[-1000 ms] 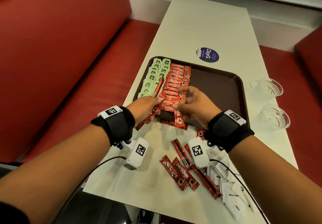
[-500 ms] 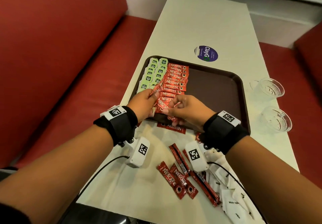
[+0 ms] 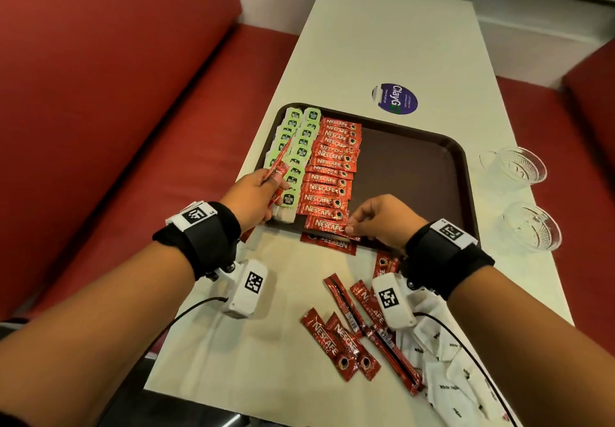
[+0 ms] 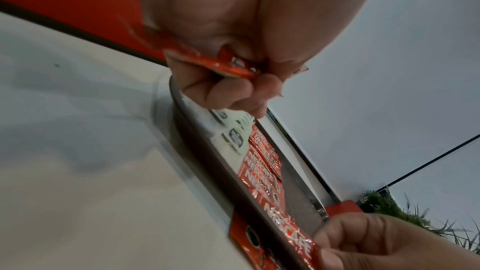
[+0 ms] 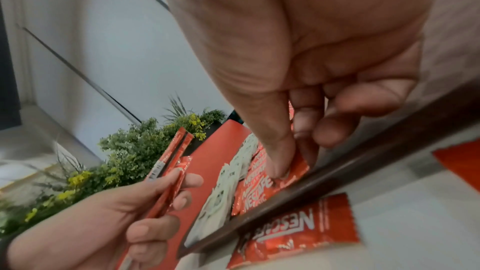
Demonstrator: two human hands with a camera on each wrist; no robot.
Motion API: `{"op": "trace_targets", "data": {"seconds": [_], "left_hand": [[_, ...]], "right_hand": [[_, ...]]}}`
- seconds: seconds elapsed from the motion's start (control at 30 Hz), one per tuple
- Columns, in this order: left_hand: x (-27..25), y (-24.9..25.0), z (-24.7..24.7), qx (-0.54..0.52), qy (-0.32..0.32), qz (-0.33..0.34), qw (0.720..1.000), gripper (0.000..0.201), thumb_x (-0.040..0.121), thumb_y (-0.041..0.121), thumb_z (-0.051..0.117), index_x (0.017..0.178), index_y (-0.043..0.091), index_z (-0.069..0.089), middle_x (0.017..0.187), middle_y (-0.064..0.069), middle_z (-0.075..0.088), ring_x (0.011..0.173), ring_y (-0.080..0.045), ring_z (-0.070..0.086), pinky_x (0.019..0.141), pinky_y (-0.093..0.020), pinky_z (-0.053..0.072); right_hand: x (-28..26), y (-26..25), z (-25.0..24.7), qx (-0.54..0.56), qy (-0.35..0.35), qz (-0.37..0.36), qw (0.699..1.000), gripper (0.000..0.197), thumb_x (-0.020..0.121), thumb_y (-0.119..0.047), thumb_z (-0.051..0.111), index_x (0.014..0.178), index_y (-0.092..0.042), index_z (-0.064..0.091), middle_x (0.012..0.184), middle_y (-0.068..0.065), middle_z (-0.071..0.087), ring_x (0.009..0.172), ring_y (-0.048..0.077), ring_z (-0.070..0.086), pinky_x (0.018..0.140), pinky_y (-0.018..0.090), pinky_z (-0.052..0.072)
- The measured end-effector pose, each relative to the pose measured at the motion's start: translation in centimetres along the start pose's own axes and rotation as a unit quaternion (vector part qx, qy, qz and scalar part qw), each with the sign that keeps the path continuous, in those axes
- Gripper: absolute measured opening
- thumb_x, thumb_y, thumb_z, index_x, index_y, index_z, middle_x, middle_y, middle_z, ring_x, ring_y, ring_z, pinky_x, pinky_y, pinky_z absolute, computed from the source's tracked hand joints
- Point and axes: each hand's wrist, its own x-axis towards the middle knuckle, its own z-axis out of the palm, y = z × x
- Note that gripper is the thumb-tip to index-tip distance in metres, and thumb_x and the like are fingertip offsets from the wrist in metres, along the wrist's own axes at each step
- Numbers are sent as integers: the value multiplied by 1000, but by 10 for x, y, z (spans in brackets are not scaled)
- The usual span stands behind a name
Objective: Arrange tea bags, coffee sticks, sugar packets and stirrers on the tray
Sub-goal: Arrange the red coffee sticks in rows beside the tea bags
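Note:
A brown tray [image 3: 416,174] holds two columns of green tea bags [image 3: 301,147] and a column of red coffee sticks [image 3: 332,167]. My left hand [image 3: 253,197] grips a few red coffee sticks [image 3: 278,174] [image 5: 171,174] edge-up above the tea bags. My right hand [image 3: 376,218] pinches the end of the nearest coffee stick [image 3: 327,225] [image 5: 272,184] lying at the tray's near edge. Another coffee stick [image 3: 329,243] [image 5: 298,231] lies on the table just outside the rim. Loose coffee sticks [image 3: 342,343] and white sugar packets [image 3: 446,376] lie near me.
Two clear glass cups [image 3: 514,167] [image 3: 532,227] stand right of the tray. A round blue sticker [image 3: 394,98] lies on the white table [image 3: 382,34] beyond it. Red bench seats [image 3: 100,94] flank the table. The tray's right half is bare.
My right hand has laid a coffee stick at the near end of the column and still pinches its end. My left hand has drawn left over the tea bags with its sticks.

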Motion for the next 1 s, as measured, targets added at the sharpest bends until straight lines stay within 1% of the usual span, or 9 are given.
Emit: {"op": "trace_targets", "data": {"seconds": [0.1,0.23,0.37,0.43,0.53,0.63,0.83,0.93,1.0], "left_hand": [[-3,-3,-2,-4,-11,-5,1000,29,104,32,36,95,14,57,73,-3,53,45,-11,39,44,-23,34],[-7,-4,-2,-3,-28,-7,1000,30,104,32,35,98,12,57,70,-2,53,42,-10,39,42,-22,34],[-7,-5,-2,2,-63,-13,998,32,104,34,36,100,12,59,73,-4,52,44,-10,40,44,-23,35],[-8,-3,-1,-5,-103,-16,995,33,104,33,36,102,10,59,74,-5,52,44,-10,40,43,-23,35],[-10,5,4,-11,-171,-16,985,31,104,33,38,101,11,59,72,-4,51,44,-11,39,43,-22,35],[-10,15,10,-3,-208,-10,978,32,104,32,38,105,7,58,67,-1,50,43,-10,38,43,-22,35],[-4,34,16,64,-218,21,974,25,104,30,39,89,18,55,45,8,48,37,-6,38,38,-18,34],[1,36,16,94,-189,38,977,20,102,28,42,88,21,54,51,9,49,39,-8,41,38,-19,35],[5,36,13,79,-179,46,980,16,101,28,47,87,21,52,60,5,51,42,-9,41,42,-22,36]], "right_hand": [[7,-4,5,8,13,7,1000,15,79,-21,77,85,-10,70,80,1,71,68,9,60,62,23,48],[18,-11,10,-22,18,4,1000,25,75,-22,81,87,-4,69,85,5,72,81,18,67,79,34,56],[23,-16,9,-88,22,18,996,28,75,-31,80,85,-8,67,84,4,71,81,19,67,77,34,57],[18,-20,7,-63,60,-24,996,26,77,-35,77,83,-14,63,83,3,69,81,20,66,77,37,57],[5,-39,-4,100,123,-147,976,19,85,-36,69,98,-25,61,96,6,65,87,22,64,79,36,57],[5,-54,-22,71,95,-225,967,28,85,-44,66,110,-42,53,104,0,61,86,22,65,79,37,56],[13,-55,-33,96,106,-176,974,22,92,-32,61,94,-10,63,73,5,64,58,12,64,60,30,54],[13,-49,-32,231,79,-166,955,11,90,-5,63,98,3,62,78,11,63,58,10,64,54,19,52],[12,-46,-31,278,79,-164,943,14,87,2,64,101,5,61,84,12,63,65,13,65,57,19,54]]}}
